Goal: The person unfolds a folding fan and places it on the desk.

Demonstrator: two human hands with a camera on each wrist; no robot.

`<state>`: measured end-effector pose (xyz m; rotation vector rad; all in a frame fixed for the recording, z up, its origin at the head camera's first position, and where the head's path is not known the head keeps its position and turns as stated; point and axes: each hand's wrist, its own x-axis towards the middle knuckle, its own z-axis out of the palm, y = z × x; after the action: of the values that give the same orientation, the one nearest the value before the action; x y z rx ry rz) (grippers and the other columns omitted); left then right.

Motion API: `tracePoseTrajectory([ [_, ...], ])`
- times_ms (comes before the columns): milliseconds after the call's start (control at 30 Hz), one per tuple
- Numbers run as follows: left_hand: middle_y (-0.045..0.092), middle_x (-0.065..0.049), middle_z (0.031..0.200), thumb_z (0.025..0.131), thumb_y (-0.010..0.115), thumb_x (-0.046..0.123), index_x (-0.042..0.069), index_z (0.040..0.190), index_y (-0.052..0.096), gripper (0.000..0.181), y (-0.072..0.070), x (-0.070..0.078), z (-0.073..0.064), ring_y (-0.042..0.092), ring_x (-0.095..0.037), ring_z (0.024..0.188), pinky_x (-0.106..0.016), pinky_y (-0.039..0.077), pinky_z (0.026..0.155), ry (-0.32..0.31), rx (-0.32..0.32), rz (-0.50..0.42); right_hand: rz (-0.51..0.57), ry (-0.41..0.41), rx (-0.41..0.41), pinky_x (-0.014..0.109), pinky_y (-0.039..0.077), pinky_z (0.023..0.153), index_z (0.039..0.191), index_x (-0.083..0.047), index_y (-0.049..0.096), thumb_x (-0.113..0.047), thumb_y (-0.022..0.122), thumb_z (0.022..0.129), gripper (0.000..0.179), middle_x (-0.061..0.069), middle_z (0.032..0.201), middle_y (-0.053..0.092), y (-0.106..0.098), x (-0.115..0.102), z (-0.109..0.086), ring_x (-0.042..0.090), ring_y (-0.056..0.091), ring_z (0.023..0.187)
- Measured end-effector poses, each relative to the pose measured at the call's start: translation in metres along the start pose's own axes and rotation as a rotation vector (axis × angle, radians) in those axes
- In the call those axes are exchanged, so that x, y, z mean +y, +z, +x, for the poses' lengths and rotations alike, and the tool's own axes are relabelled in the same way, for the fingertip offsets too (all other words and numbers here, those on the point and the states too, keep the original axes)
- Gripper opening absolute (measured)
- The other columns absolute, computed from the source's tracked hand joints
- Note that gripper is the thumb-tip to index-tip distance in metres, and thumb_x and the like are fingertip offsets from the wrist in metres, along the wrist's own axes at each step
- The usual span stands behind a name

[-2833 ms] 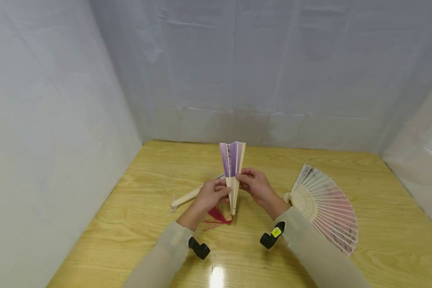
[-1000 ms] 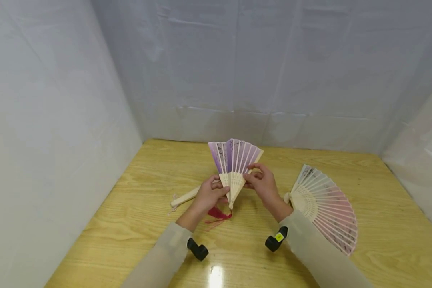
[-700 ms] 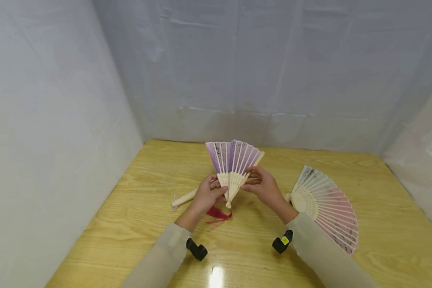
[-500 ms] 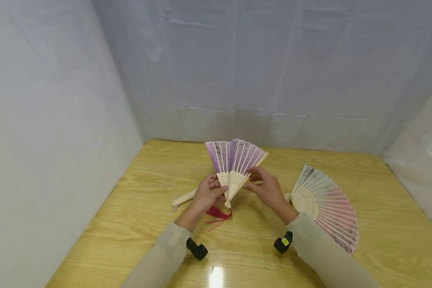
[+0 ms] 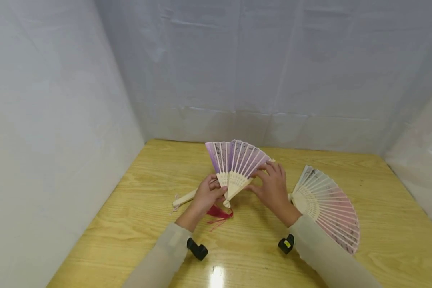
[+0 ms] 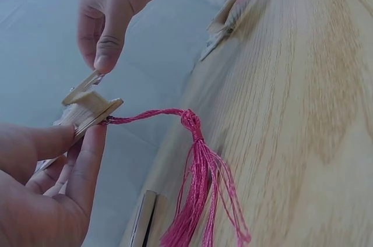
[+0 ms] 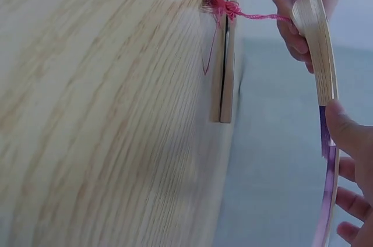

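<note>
A purple folding fan (image 5: pixel 242 157) with pale wooden ribs is partly spread and held up over the table, its pivot end pointing down. My left hand (image 5: pixel 206 195) pinches the lower ribs on the left side between thumb and fingers. At the opposite edge, my right hand (image 5: pixel 273 187) holds the outer rib, thumb on the near side and fingers behind, as the right wrist view shows. From the pivot hangs a pink-red tassel (image 6: pixel 197 183) on a twisted cord. Beneath the left hand a second, folded fan (image 5: pixel 185 198) lies on the table, partly hidden.
To the right a pink and pale-green fan (image 5: pixel 331 208) lies spread on the wooden table (image 5: pixel 259 256), its pivot end close to the right wrist. White sheeting (image 5: pixel 216 80) rises behind the table and at both sides.
The purple fan has gone from nearly folded to partly spread. My right hand has moved right with the outer rib and its fingers have spread wider; the left hand stays almost in place.
</note>
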<state>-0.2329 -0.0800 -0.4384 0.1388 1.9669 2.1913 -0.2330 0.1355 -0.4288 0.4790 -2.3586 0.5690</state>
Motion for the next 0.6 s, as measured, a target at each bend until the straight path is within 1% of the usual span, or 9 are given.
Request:
tracePoseTrajectory([
  [67,0.064,-0.005,0.092,0.093,0.057,-0.008,-0.007,0.131,0.042,0.041,-0.0012,0.0000,-0.0009,0.058,-0.009,0.066,-0.021,0.052,0.060,0.007,-0.011,0.003,-0.023,-0.004,-0.025,0.059,0.025,0.110,0.084,-0.011,0.072,-0.037,0.091,0.060,0.040,0.009,0.099,0.064,0.0000,0.0012,-0.0004,0.034,0.052,0.110],
  [167,0.062,-0.004,0.088,0.092,0.058,-0.010,-0.007,0.133,0.041,0.044,-0.0016,-0.0007,-0.0012,0.057,-0.010,0.063,-0.021,0.051,0.058,0.013,-0.023,0.015,-0.033,-0.016,-0.041,0.054,0.031,0.108,0.082,-0.009,0.071,-0.039,0.091,0.059,0.042,0.007,0.092,0.064,0.0004,0.0039,-0.0016,0.030,0.055,0.098],
  [300,0.060,-0.001,0.084,0.091,0.059,-0.011,-0.007,0.132,0.041,0.045,-0.0010,-0.0020,0.0002,0.056,-0.009,0.062,-0.022,0.050,0.058,0.013,-0.018,0.020,-0.016,-0.030,-0.036,0.050,0.040,0.097,0.083,-0.007,0.067,-0.039,0.092,0.057,0.049,0.007,0.085,0.063,-0.0001,0.0072,-0.0036,0.028,0.055,0.087],
  [367,0.060,-0.001,0.083,0.091,0.059,-0.011,-0.007,0.132,0.041,0.045,-0.0009,-0.0030,0.0015,0.056,-0.009,0.062,-0.022,0.050,0.057,0.012,-0.012,0.017,-0.004,-0.031,-0.039,0.048,0.042,0.092,0.083,-0.007,0.063,-0.038,0.092,0.056,0.051,0.006,0.082,0.063,-0.0010,0.0079,-0.0044,0.027,0.054,0.084],
  [500,0.060,-0.002,0.083,0.091,0.060,-0.010,-0.006,0.132,0.042,0.045,-0.0006,-0.0044,0.0031,0.056,-0.010,0.063,-0.021,0.050,0.057,0.010,-0.002,0.025,0.003,-0.022,-0.067,0.044,0.044,0.081,0.078,-0.008,0.061,-0.038,0.093,0.056,0.049,0.004,0.077,0.060,-0.0030,0.0090,-0.0063,0.024,0.052,0.077],
  [600,0.060,-0.004,0.083,0.091,0.059,-0.009,-0.006,0.132,0.042,0.044,-0.0008,-0.0051,0.0034,0.056,-0.011,0.063,-0.021,0.049,0.057,0.005,0.001,0.045,-0.016,-0.013,-0.091,0.040,0.043,0.074,0.074,-0.010,0.060,-0.041,0.092,0.056,0.048,0.002,0.073,0.059,-0.0033,0.0105,-0.0076,0.021,0.050,0.073],
])
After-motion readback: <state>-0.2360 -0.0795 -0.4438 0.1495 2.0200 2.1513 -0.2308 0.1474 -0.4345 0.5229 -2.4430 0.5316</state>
